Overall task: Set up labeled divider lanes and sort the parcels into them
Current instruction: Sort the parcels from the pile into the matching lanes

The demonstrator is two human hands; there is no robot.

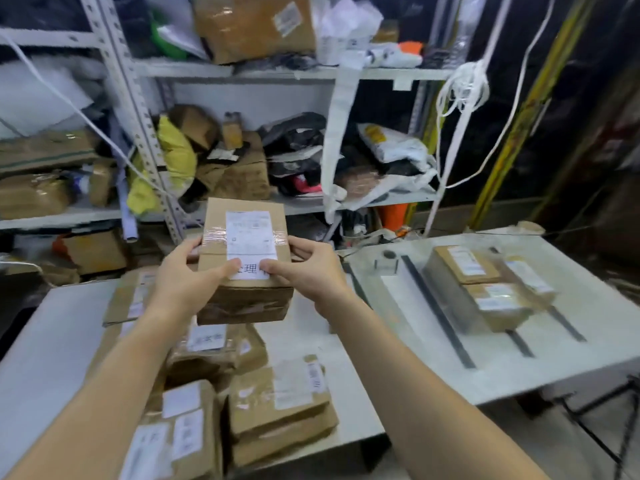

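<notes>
Sorting is under way. A box is held in the air over the left desk, with the left hand and the right hand each clamped on one side and both thumbs on the lower part of its white label. The label is probably being read to choose a lane.

Next, the box likely needs carrying across to the right desk, where black strips mark lanes and three parcels already lie. A pile of parcels waits below the box. Cluttered shelves stand behind.
</notes>
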